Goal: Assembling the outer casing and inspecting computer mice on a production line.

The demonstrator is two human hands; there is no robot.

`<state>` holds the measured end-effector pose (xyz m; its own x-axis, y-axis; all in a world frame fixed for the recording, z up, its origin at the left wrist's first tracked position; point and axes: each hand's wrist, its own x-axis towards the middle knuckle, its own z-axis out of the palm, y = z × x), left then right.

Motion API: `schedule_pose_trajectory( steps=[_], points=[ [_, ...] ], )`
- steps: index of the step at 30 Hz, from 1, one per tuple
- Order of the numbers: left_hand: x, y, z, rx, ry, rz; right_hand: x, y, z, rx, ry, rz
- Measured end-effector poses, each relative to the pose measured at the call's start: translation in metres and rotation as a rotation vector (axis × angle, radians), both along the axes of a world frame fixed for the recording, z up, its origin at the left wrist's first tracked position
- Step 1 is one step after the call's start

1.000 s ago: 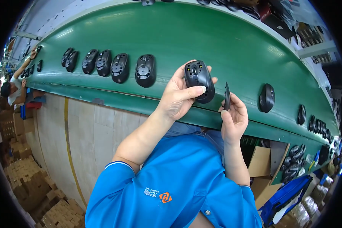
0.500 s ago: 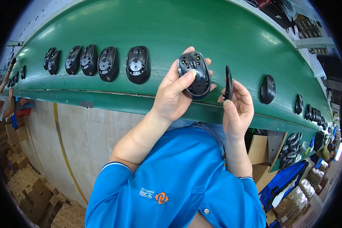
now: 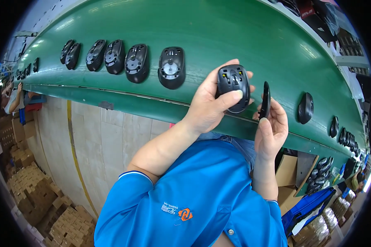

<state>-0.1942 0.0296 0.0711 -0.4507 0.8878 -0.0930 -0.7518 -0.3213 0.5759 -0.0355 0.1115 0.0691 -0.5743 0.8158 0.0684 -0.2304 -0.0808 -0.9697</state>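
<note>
My left hand (image 3: 213, 101) is wrapped round a black computer mouse (image 3: 233, 86) whose top cover is off, showing the scroll wheel and two yellow spots. The thumb lies across its lower part. Close by on the right, my right hand (image 3: 273, 125) pinches a thin, curved black mouse cover (image 3: 266, 101) on edge between thumb and fingers. Cover and mouse are apart, both held above the green belt (image 3: 218, 33). To the left, an open-topped mouse (image 3: 172, 68) lies nearest my left hand. A closed-looking mouse (image 3: 306, 108) rests right of my right hand.
More open mice (image 3: 137, 64) lie in a row to the left, and several dark mice (image 3: 348, 140) to the far right. Below right stands a side shelf with piled mice (image 3: 319, 175), beside a blue bin (image 3: 307, 206). Another person's arm (image 3: 16, 99) reaches in at far left.
The row of mice has shifted rightward and my hands sit further right and slightly lower in the picture. Both keep hold of the same parts, still apart.
</note>
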Motion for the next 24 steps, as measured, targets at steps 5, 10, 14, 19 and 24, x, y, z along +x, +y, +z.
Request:
schedule_pose_trajectory(
  steps=[5, 10, 14, 19, 24],
  points=[
    [-0.004, -0.002, 0.001, 0.001, -0.001, -0.017, -0.002, -0.001, -0.001, -0.044, 0.069, 0.033],
    [0.0, 0.001, -0.003, 0.011, -0.035, -0.041, 0.004, -0.001, 0.002, -0.008, 0.007, 0.018],
    [0.001, 0.002, -0.005, 0.101, -0.155, -0.111, 0.002, -0.003, 0.006, 0.01, -0.009, -0.013],
    [0.006, 0.001, 0.002, 0.102, -0.215, -0.09, -0.017, -0.006, 0.019, 0.209, -0.057, -0.024],
    [0.009, 0.004, -0.003, 0.096, -0.104, -0.078, -0.021, -0.001, 0.032, 0.516, -0.223, 0.017]
  ],
)
